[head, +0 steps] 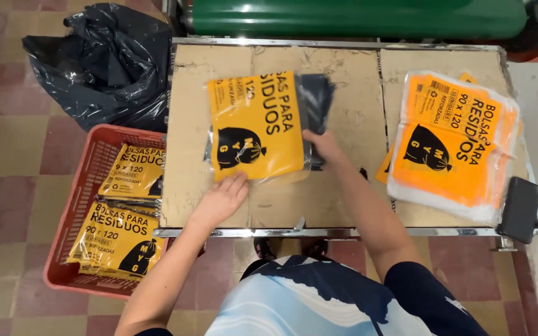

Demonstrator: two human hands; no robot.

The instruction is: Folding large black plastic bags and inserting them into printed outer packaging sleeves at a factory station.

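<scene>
Mid-frame, the left hand (222,200) presses the yellow packet (256,127) on the cardboard-covered tabletop (344,112); the right hand (324,146) grips its dark right edge. Red basket (73,211) lower left.

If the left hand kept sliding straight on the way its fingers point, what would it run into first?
The left hand points up and slightly right across the cardboard-covered table. Its fingertips already sit at the lower edge of the yellow packet, so it would likely meet that packet first. Whether they touch it yet is unclear.
</scene>
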